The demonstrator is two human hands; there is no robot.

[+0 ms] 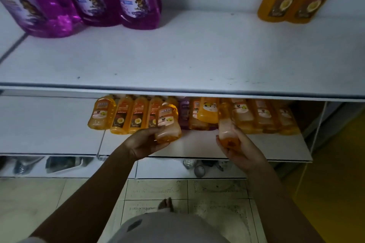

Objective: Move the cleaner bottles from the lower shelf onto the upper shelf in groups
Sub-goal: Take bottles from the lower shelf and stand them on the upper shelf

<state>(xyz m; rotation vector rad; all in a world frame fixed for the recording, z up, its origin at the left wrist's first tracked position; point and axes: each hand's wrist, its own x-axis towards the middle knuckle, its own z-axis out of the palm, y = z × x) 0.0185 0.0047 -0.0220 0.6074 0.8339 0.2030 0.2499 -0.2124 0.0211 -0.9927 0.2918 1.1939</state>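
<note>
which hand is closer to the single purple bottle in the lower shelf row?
Left. The left hand with its orange bottle sits just left of the small purple bottle, nearly touching. The right hand is farther off, lower right.

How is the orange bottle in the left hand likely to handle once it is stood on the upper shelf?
The orange bottle looks nearly full, so probably hefty for one hand. Its plastic looks glossy, so possibly slippery. Its base seems broad, so it should stand steadily.
</note>
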